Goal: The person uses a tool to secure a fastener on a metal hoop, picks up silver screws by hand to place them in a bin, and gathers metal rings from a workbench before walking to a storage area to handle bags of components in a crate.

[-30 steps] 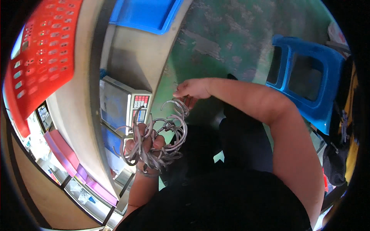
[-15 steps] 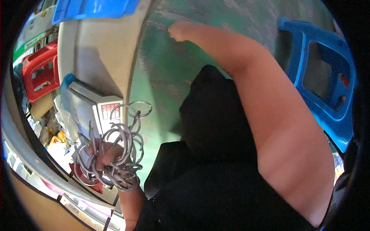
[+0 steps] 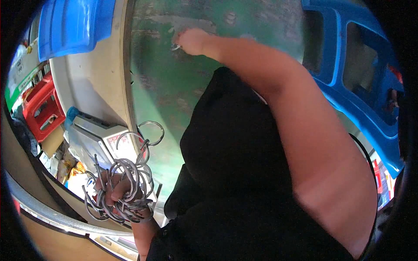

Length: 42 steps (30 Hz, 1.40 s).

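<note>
A tangled bunch of grey metal rings (image 3: pixel 135 174) hangs in and around my left hand (image 3: pixel 115 189), at the lower left. The fingers of that hand are curled in among the rings, and two linked rings stick out above the rest. My right arm reaches far forward across the green floor (image 3: pixel 165 87). Its hand, my right hand (image 3: pixel 191 41), is closed near the top, low over or at the floor. A small shiny metal piece (image 3: pixel 176 46) shows at its fingertips; its exact shape is too small to tell.
Left stands a pale tabletop (image 3: pixel 91 69) with a blue bin (image 3: pixel 76 28) and a grey-white scale (image 3: pixel 102 135). Beyond are a red plastic stool (image 3: pixel 43 106) and clutter. A blue plastic stool (image 3: pixel 335 48) stands at right. A curved grey metal rim (image 3: pixel 52 217) runs along the lower left.
My view has shifted, so the blue stool and blue bin show larger. The metal piece at my right fingertips now shows clearly. My left hand still holds the rings.
</note>
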### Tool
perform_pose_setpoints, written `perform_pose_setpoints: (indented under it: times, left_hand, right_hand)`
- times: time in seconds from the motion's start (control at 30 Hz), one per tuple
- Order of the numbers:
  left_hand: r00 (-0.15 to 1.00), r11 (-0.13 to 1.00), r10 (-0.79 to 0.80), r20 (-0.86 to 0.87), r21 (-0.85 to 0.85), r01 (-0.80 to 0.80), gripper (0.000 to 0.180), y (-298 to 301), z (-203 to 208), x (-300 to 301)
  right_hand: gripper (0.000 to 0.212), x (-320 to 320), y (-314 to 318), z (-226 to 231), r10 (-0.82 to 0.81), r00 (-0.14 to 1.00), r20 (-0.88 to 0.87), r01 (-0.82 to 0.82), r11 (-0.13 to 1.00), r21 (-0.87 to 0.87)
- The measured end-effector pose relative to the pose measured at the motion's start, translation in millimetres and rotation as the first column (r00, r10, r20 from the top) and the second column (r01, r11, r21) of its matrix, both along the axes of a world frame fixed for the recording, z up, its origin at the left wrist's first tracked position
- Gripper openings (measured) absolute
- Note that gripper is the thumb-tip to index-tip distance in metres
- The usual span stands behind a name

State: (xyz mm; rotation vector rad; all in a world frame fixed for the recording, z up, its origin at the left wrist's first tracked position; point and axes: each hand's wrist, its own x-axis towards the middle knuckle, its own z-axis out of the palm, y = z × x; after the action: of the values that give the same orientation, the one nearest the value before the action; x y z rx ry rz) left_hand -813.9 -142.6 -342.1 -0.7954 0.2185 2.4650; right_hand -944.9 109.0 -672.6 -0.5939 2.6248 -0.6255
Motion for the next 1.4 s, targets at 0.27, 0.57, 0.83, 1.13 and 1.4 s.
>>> perform_pose_setpoints:
  times: [0.27, 0.57, 0.83, 1.13, 1.4]
  left_hand:
    - [0.962, 0.985, 0.16, -0.22, -0.025, -0.169, 0.014, 14, -21, 10]
    - [0.871, 0.931, 0.357, -0.338, 0.052, -0.361, 0.026, -22, -38, 78]
    - [0.743, 0.765, 0.6, -0.297, -0.058, -0.641, 0.029, -41, -26, 150]
    - [0.755, 0.832, 0.54, -0.373, 0.1, -0.546, 0.032, -44, -41, 171]
    - [0.762, 0.799, 0.599, -0.246, 0.125, -0.588, 0.028, -45, -42, 170]
  right_hand:
    - [0.025, 0, 12, 42, -0.051, 0.977, 0.205, 0.076, 0.99, -0.12]
    - [0.022, -72, -31, 127, 0.488, 0.863, 0.126, -0.504, 0.84, 0.199]
    - [0.023, -61, -109, 165, 0.328, 0.906, 0.266, -0.396, 0.881, 0.26]
    - [0.037, -11, -190, 10, 0.376, 0.894, 0.245, -0.407, 0.909, 0.093]
    - [0.04, -17, -248, -21, 0.243, 0.97, 0.026, -0.237, 0.96, -0.152]
